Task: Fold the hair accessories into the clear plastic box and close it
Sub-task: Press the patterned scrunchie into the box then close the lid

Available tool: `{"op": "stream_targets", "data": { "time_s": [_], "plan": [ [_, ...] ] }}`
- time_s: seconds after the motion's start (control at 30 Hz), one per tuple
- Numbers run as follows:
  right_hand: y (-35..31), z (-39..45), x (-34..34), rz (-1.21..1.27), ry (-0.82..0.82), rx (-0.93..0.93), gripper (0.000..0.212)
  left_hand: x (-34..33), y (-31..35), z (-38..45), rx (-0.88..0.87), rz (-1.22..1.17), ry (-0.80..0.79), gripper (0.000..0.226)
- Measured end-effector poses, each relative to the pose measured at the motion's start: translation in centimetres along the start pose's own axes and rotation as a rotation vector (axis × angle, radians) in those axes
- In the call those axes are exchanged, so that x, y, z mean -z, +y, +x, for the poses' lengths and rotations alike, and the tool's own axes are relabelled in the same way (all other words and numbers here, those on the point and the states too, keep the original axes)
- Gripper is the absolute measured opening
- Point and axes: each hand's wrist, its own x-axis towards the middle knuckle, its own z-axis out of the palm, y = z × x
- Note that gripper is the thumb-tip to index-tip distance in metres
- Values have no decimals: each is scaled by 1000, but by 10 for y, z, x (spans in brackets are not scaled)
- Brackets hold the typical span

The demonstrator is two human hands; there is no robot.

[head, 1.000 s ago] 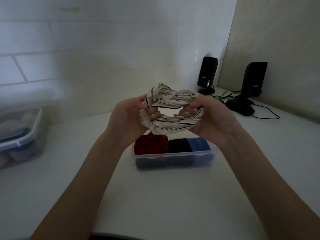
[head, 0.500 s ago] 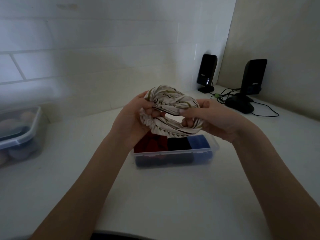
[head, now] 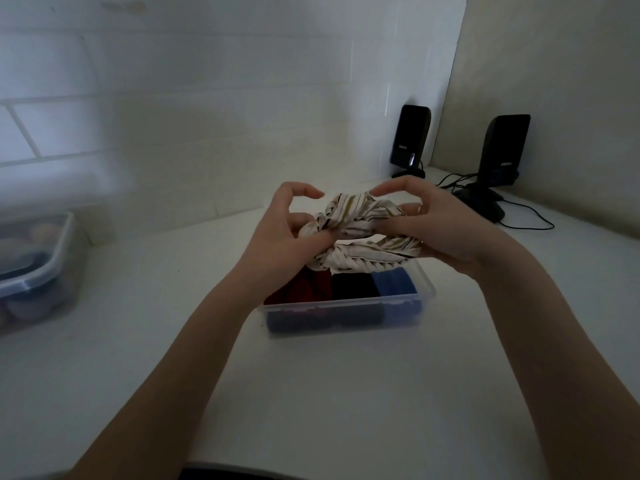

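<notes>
A cream striped fabric headband (head: 360, 233), twisted into a loop, hangs just above the open clear plastic box (head: 346, 315) on the white table. My left hand (head: 287, 237) pinches its left end with thumb and fingers, the index finger arched above. My right hand (head: 426, 223) holds its right side, fingers curled over the fabric. Inside the box lie a red piece (head: 304, 289), a black piece (head: 353, 287) and a blue piece (head: 394, 282) side by side. The box's lid is out of sight.
A lidded plastic container (head: 38, 268) with rounded items stands at the far left. Two black speakers (head: 410, 140) (head: 502, 157) with cables (head: 526, 220) sit in the back right corner against the walls. Bare tabletop (head: 346, 393) lies in front of the box.
The headband has been squeezed flatter and brought lower toward the box. My fingers have shifted along it; both index fingers now arch above the fabric.
</notes>
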Motion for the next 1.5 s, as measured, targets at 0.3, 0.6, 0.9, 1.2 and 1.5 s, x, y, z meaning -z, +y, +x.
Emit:
{"op": "stream_targets", "data": {
  "time_s": [0.3, 0.6, 0.9, 1.2, 1.5],
  "plan": [
    [6, 3, 6, -463, 16, -9, 13, 2, 3, -4, -234, 348, -131, 38],
    [13, 5, -2, -779, 22, 33, 16, -2, 0, -4, -317, 710, -219, 32],
    [15, 5, -14, -1072, 101, 88, 13, -2, -4, -3, -347, 1022, -256, 34],
    [16, 10, -16, -1076, -5, 193, 12, -3, -6, -4, -304, 1143, -300, 40],
    [10, 2, -6, -915, -239, 106, 44, 2, -3, 0, -93, 1018, -416, 52]
  ]
}}
